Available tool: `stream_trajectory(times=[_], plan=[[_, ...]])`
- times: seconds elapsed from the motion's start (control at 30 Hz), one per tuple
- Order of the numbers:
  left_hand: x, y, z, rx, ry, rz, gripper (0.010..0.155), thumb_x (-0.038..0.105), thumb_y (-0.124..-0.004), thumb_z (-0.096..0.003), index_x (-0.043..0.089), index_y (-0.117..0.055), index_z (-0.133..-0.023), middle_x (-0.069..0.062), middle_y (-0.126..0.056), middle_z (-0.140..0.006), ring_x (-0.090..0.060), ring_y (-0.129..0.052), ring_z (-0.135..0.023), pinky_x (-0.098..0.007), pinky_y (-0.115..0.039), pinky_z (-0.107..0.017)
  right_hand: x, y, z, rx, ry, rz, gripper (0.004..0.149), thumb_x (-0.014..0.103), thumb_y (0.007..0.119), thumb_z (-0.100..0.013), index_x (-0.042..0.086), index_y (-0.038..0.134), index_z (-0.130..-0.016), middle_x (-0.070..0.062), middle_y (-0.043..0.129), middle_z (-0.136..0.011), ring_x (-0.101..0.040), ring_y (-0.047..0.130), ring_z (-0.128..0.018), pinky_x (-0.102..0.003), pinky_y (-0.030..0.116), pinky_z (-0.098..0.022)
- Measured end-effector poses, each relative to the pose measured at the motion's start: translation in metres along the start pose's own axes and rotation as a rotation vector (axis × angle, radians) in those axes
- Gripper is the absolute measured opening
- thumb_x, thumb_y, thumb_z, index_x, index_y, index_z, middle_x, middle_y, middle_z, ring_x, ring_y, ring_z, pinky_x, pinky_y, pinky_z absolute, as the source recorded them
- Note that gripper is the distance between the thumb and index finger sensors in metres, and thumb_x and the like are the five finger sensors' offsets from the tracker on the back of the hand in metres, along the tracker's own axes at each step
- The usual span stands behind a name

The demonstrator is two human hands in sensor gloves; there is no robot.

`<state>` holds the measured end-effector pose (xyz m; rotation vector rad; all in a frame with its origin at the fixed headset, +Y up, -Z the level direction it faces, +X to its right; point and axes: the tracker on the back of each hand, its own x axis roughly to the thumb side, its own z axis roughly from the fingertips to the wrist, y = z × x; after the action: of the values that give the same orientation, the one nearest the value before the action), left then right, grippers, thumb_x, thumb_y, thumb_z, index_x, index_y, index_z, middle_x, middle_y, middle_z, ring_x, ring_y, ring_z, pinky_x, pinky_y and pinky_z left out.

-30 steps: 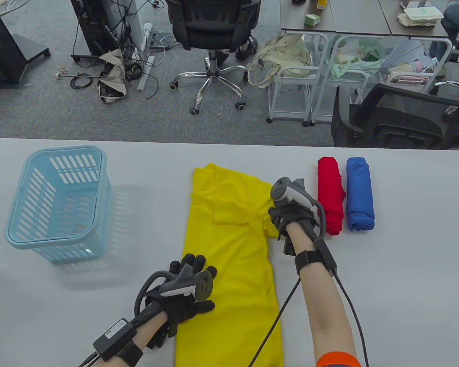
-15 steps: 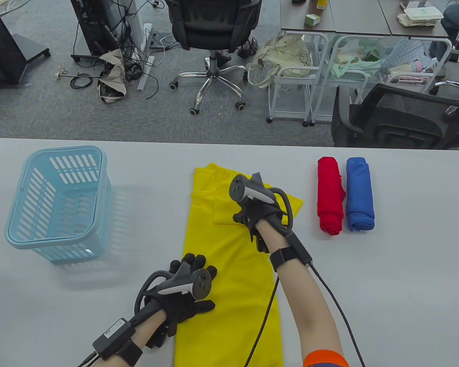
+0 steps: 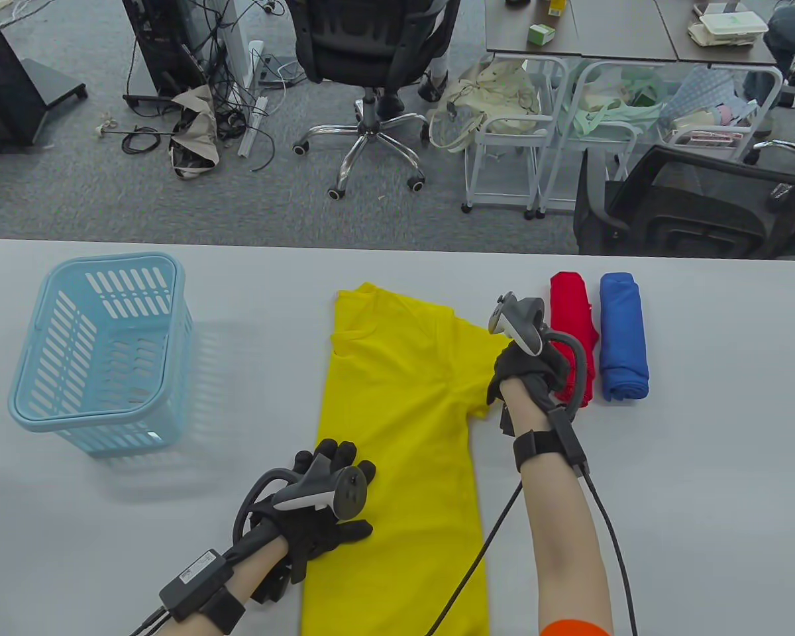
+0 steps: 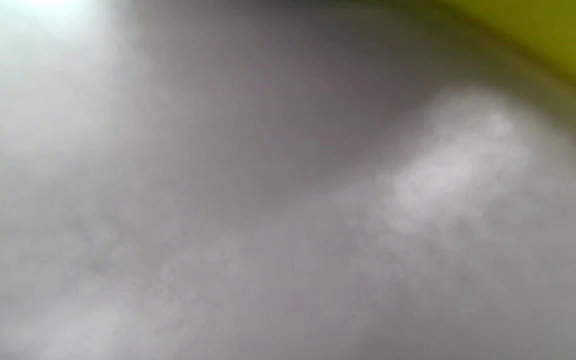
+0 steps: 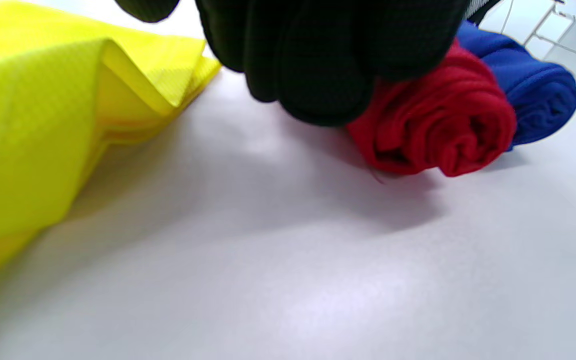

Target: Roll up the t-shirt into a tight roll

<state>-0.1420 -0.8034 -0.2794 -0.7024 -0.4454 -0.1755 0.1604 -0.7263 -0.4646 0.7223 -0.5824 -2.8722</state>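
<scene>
Sleeve-folding comes first; left hand (image 3: 318,513) lies flat, pinning the yellow t-shirt (image 3: 397,430); right hand (image 3: 527,374), curled at the sleeve edge, grip unclear, should fold it squarely inward.

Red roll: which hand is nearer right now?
Right. The right hand sits just beside the red roll, at the yellow t-shirt sleeve; the left hand presses the shirt's lower left edge, far away.

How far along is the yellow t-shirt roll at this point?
Early. Done: the red roll and blue roll lie side by side. In hand: the yellow t-shirt lies flat as a long strip; the left hand rests on its near left edge, the right hand is at the right sleeve, grip unclear. Left: all the rolling.
</scene>
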Motion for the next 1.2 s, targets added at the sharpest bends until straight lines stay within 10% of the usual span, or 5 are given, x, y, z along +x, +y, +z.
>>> stream_trajectory(times=[0.23, 0.4, 0.77, 1.0, 1.2], plan=[[0.000, 0.000, 0.000, -0.001, 0.003, -0.001, 0.083, 0.072, -0.023, -0.0371, 0.036, 0.023, -0.096, -0.007, 0.030, -0.104, -0.040, 0.019, -0.100, -0.061, -0.002, -0.073, 0.037, 0.012, 0.028, 0.185, -0.493, -0.128, 0.066, 0.045, 0.047, -0.061, 0.020, 0.024, -0.118, -0.014, 0.020, -0.122, -0.045, 0.024, -0.114, -0.062, 0.040, -0.075], [-0.001, -0.001, 0.001, -0.007, 0.005, 0.000, 0.083, 0.072, -0.022, -0.0367, 0.036, 0.024, -0.095, -0.006, 0.031, -0.104, -0.039, 0.020, -0.099, -0.059, -0.001, -0.073, 0.036, 0.041, 0.000, 0.246, -0.318, 0.025, 0.066, 0.041, 0.039, -0.061, 0.021, 0.002, -0.112, -0.012, -0.002, -0.115, -0.041, 0.002, -0.110, -0.063, 0.032, -0.075], [-0.001, -0.001, 0.001, -0.011, 0.000, 0.003, 0.083, 0.072, -0.023, -0.0368, 0.036, 0.024, -0.094, -0.006, 0.031, -0.103, -0.039, 0.020, -0.099, -0.059, 0.000, -0.073, 0.024, 0.020, -0.012, 0.121, -0.177, -0.084, 0.082, 0.039, 0.069, -0.060, 0.017, 0.013, -0.115, -0.017, 0.031, -0.117, -0.038, 0.051, -0.103, -0.054, 0.049, -0.073], [-0.001, 0.000, 0.001, -0.011, -0.001, 0.006, 0.083, 0.072, -0.023, -0.0368, 0.036, 0.024, -0.095, -0.006, 0.031, -0.103, -0.039, 0.020, -0.099, -0.059, 0.000, -0.072, 0.041, 0.005, 0.004, 0.028, -0.206, 0.066, 0.053, 0.033, 0.077, -0.057, 0.020, 0.058, -0.104, -0.003, 0.079, -0.091, -0.017, 0.094, -0.067, -0.042, 0.076, -0.056], [-0.001, 0.000, 0.001, -0.012, 0.001, 0.007, 0.083, 0.072, -0.023, -0.0368, 0.036, 0.024, -0.095, -0.006, 0.031, -0.103, -0.039, 0.020, -0.099, -0.059, 0.000, -0.073, 0.046, -0.039, 0.055, 0.252, -0.616, -0.640, 0.054, 0.036, 0.071, -0.060, 0.015, 0.055, -0.106, -0.006, 0.079, -0.091, -0.017, 0.096, -0.066, -0.041, 0.079, -0.054]])
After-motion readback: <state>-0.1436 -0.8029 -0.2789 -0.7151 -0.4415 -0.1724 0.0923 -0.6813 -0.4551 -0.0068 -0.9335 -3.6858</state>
